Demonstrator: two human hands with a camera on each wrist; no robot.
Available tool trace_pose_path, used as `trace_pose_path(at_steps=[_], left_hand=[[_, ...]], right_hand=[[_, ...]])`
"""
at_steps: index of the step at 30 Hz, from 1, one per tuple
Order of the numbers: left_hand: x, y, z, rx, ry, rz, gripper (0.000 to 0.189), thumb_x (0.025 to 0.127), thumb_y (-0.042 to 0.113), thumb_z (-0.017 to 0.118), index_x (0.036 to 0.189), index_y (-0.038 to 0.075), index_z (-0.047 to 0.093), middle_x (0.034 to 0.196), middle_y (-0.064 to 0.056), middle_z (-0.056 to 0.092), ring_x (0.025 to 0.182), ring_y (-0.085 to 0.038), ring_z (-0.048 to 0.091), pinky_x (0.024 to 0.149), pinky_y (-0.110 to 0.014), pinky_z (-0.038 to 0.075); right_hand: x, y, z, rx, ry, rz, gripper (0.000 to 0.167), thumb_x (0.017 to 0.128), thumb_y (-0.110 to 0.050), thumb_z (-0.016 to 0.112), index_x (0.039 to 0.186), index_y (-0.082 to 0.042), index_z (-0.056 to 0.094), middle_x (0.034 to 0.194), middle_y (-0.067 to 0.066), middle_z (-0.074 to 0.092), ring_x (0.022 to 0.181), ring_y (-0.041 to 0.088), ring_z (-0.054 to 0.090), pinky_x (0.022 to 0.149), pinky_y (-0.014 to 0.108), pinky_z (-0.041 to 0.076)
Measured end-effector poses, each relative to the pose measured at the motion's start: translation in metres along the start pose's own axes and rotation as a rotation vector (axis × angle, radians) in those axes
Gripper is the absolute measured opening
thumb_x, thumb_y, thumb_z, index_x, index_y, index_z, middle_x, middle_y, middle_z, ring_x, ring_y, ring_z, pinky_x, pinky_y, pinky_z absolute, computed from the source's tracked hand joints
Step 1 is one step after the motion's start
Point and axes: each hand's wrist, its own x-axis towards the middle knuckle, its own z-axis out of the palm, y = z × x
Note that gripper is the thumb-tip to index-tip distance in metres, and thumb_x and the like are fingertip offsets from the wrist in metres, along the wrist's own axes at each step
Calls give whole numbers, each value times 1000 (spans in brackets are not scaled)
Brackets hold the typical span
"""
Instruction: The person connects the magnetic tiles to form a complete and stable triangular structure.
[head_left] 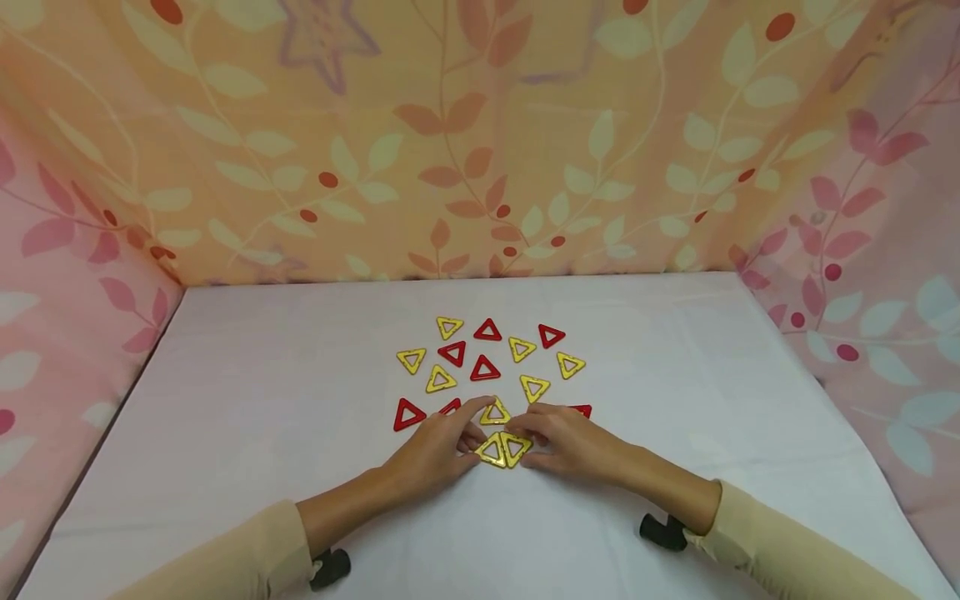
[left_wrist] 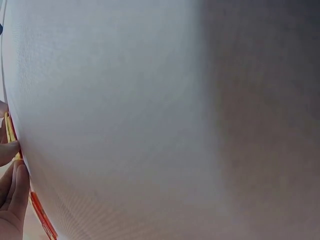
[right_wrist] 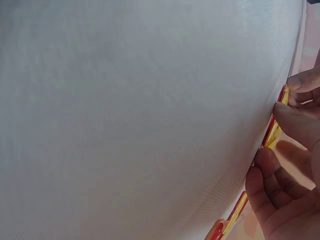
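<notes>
While the left hand (head_left: 435, 448) pinches the left tile (head_left: 491, 460) from nine o'clock, fingers curled, the right hand (head_left: 576, 444) grips the abutting right tile (head_left: 520, 456) from three. Both are yellow triangles. Just beyond, at twelve, lies an upper tile (head_left: 495, 421); at ten, a red tile (head_left: 410, 422) rests on the cloth (head_left: 270, 400).

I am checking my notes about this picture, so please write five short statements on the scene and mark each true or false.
1. Two yellow triangles lie side by side between the left hand and the right hand. True.
2. The left hand holds a blue square. False: it is at the left yellow triangle.
3. Red triangles also lie on the white cloth. True.
4. Both sleeves are black. False: they are beige.
5. The backdrop shows a leaf pattern. True.
</notes>
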Motion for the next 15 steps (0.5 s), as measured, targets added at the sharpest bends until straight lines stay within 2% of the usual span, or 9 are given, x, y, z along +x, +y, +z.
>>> trace_pose_path(at_steps=[3, 15], left_hand=[[-1, 0, 0, -5, -9, -4, 74, 84, 3, 79, 148, 13, 42, 99, 2, 73, 88, -7, 67, 80, -21, 55], [1, -1, -1, -19, -17, 1, 74, 84, 2, 78, 148, 13, 42, 100, 2, 73, 89, -7, 68, 80, -20, 55]], right_hand=[[0, -1, 1, 14, -26, -5, 42, 87, -20, 78, 128, -15, 67, 100, -7, 62, 84, 6, 55, 71, 20, 50], [3, 1, 0, 22, -36, -26, 37, 85, -20, 80, 121, -13, 72, 98, -8, 65, 84, 5, 57, 73, 19, 51]])
